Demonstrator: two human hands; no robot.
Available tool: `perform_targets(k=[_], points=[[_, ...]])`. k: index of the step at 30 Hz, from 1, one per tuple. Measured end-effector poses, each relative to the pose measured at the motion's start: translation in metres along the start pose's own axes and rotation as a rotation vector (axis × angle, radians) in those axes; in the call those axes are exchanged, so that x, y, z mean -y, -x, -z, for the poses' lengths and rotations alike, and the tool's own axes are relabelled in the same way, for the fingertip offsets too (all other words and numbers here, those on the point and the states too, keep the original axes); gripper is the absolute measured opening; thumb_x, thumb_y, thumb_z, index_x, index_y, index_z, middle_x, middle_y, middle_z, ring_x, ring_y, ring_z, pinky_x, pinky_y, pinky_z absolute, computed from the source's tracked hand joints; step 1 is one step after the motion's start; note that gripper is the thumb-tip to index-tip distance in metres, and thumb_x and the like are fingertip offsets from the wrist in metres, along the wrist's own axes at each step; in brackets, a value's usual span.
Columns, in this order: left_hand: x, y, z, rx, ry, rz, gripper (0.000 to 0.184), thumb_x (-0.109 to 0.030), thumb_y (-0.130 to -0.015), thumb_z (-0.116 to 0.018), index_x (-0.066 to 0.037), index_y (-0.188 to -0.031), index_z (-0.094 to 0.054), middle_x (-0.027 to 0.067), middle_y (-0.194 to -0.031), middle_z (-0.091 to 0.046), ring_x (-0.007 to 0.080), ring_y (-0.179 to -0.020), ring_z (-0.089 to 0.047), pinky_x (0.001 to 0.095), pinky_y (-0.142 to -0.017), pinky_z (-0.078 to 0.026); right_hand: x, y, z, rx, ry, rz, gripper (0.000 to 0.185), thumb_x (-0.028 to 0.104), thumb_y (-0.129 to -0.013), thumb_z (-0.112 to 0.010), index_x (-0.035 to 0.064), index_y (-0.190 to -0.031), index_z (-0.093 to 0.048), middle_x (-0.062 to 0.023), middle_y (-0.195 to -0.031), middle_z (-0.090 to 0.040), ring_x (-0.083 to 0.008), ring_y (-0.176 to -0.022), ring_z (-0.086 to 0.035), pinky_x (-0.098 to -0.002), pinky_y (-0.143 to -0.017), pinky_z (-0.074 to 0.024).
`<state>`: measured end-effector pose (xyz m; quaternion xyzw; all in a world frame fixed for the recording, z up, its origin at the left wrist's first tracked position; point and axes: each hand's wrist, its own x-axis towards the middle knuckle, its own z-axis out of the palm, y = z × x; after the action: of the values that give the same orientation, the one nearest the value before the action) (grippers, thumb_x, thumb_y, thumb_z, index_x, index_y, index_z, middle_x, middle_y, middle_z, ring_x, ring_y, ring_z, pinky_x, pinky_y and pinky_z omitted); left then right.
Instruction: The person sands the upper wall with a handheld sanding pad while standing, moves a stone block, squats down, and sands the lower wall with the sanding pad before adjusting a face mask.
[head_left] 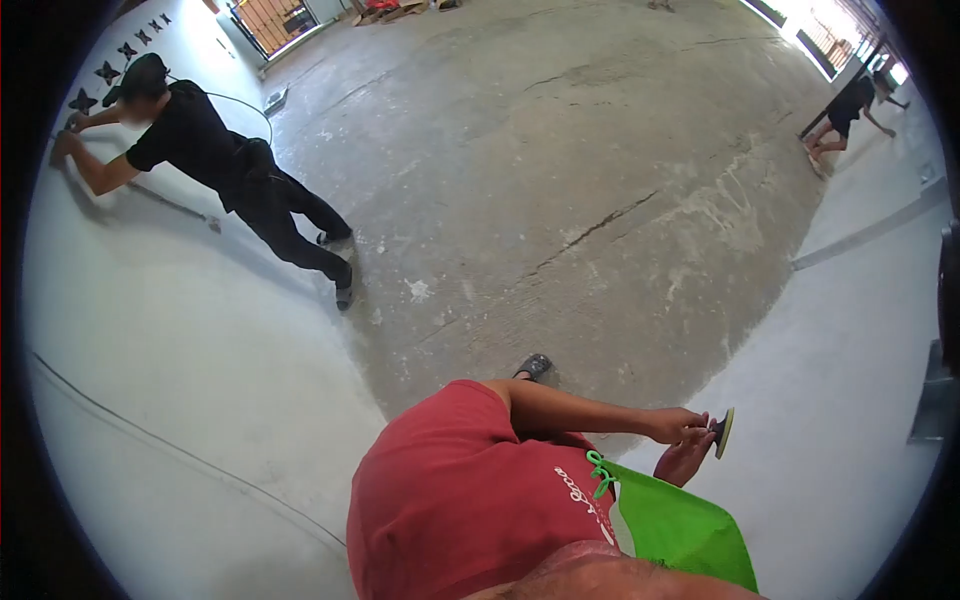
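My left hand reaches across from the left, its fingers at the back of a small round pad with a dark body and a yellowish edge. Just below it, my right hand has its fingers pressed to the same pad, with the wrist partly hidden by a bright green bag. The pad is held edge-on, close to the white wall on the right. Green cord ties lie against my red shirt.
A person in black leans against the left wall, near dark star-shaped decorations. Another person bends by the right wall. Cracks cross the concrete floor. A thin cable runs along the left wall.
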<state>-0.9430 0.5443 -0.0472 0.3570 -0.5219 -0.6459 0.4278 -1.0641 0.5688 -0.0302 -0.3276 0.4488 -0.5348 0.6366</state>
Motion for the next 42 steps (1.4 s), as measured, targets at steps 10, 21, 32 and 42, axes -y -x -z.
perform_targets(k=[10,21,32,42], points=[[0.009,-0.008,-0.104,0.352,-0.298,-0.136,0.023,-0.017,-0.089,-0.058,0.001,-0.097,-0.07,0.0154,-0.088,-0.071,0.0243,-0.076,-0.066,0.0367,-0.071,-0.051,0.019,0.082,0.136,-0.124,0.004,0.112,0.062,0.034,-0.095,-0.056,-0.0013,-0.14,-0.034,-0.0134,-0.14,-0.044,-0.0221,-0.129,-0.042,-0.0386,-0.105,-0.0328],[0.059,0.011,-0.207,0.384,-0.29,-0.073,0.021,-0.017,-0.088,-0.058,-0.002,-0.094,-0.072,0.0131,-0.08,-0.071,0.021,-0.067,-0.068,0.0341,-0.067,-0.054,0.025,0.144,0.221,-0.197,-0.103,0.012,0.039,0.029,-0.095,-0.058,0.0092,-0.129,-0.053,-0.0032,-0.125,-0.059,-0.0151,-0.117,-0.052,-0.0367,-0.1,-0.0341],[0.064,-0.013,-0.253,0.521,-0.548,-0.192,0.022,-0.023,-0.084,-0.06,-0.005,-0.083,-0.072,0.0157,-0.078,-0.069,0.0254,-0.073,-0.068,0.0374,-0.07,-0.053,0.033,0.167,0.246,-0.476,-0.122,0.075,0.038,0.031,-0.096,-0.057,0.0093,-0.127,-0.054,-0.0024,-0.126,-0.059,-0.013,-0.116,-0.053,-0.0323,-0.097,-0.0368],[0.073,-0.057,-0.233,0.771,-0.184,0.226,0.042,-0.035,-0.102,-0.043,-0.001,-0.123,-0.056,0.0107,-0.1,-0.066,0.0187,-0.081,-0.063,0.0323,-0.075,-0.052,0.089,0.166,0.288,-0.7,-0.378,0.004,0.042,0.045,-0.091,-0.06,0.0109,-0.116,-0.058,-0.0024,-0.117,-0.062,-0.0147,-0.106,-0.057,-0.029,-0.084,-0.0388]])
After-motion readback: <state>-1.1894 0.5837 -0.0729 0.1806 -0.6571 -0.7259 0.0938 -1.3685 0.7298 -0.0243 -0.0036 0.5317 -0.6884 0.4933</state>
